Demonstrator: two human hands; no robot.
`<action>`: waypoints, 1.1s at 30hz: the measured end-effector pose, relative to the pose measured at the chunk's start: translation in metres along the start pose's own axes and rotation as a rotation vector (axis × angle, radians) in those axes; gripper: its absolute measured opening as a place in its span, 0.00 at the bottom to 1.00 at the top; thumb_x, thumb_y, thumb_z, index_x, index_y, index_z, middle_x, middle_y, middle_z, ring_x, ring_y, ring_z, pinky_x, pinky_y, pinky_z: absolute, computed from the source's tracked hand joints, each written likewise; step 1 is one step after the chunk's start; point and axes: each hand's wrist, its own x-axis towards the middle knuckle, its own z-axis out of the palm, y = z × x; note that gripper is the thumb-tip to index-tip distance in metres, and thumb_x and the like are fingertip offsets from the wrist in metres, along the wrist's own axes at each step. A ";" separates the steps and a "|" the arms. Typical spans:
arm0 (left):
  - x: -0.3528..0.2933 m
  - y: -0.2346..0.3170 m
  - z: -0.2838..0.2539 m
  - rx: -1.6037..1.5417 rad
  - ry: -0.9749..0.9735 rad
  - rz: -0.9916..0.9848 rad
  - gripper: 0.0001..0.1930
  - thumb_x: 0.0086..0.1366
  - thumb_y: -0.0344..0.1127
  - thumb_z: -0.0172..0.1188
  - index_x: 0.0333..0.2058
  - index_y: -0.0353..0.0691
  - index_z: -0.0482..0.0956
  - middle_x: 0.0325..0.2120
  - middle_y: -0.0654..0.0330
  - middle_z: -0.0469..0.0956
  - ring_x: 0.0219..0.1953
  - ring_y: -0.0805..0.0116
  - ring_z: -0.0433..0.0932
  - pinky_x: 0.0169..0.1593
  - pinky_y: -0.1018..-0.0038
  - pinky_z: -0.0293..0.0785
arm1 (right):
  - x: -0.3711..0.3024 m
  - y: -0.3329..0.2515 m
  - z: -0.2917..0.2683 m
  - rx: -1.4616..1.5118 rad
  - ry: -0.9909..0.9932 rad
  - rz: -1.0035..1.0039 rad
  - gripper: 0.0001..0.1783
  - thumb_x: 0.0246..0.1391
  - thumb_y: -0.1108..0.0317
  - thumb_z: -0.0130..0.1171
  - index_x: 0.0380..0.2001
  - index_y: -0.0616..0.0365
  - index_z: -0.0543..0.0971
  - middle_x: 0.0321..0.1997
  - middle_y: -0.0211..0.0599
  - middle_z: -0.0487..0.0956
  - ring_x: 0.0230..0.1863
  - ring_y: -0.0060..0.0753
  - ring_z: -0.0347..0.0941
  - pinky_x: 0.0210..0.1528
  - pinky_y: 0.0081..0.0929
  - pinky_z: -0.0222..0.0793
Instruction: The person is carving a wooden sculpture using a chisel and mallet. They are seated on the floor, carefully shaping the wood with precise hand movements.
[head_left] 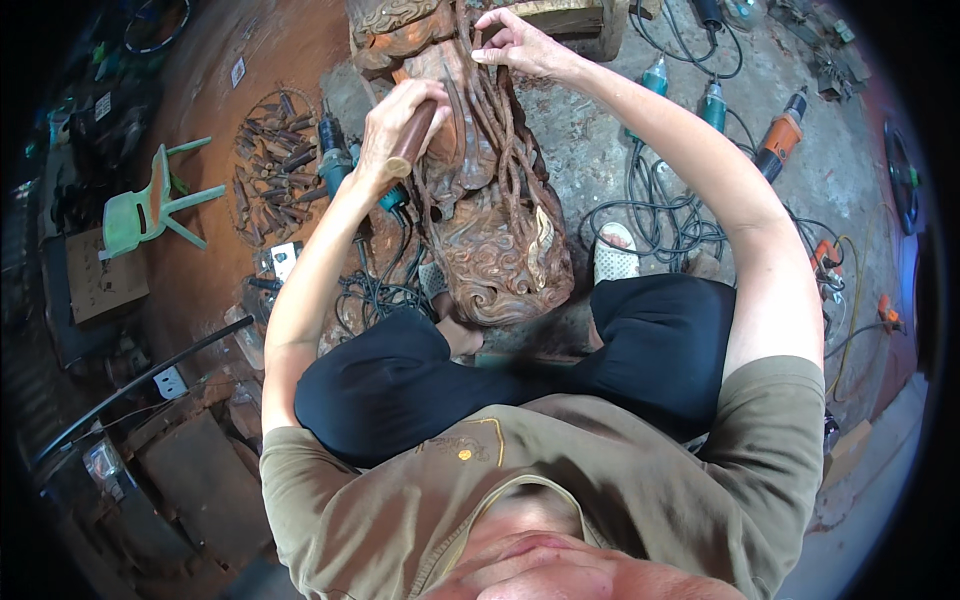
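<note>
Brown carved wood (495,265) lies before us, its near end between our feet (616,262). To work it well, we should guide the round wooden handle (412,140) with light, even pressure — the raised strands (500,125) look thin and could perhaps break. Our left hand (392,118) is wrapped around this handle, over the left side of the carving; the thumb and forefinger of our right hand (515,48) are at the strands farther up — whether they really pinch one, we cannot tell
</note>
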 end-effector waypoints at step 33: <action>-0.022 0.029 0.004 0.072 -0.327 0.089 0.09 0.65 0.32 0.50 0.42 0.37 0.72 0.40 0.51 0.75 0.47 0.48 0.76 0.50 0.61 0.75 | 0.000 0.014 -0.004 -0.219 0.041 -0.015 0.31 0.60 0.50 0.68 0.59 0.46 0.67 0.40 0.33 0.80 0.40 0.25 0.72 0.43 0.30 0.68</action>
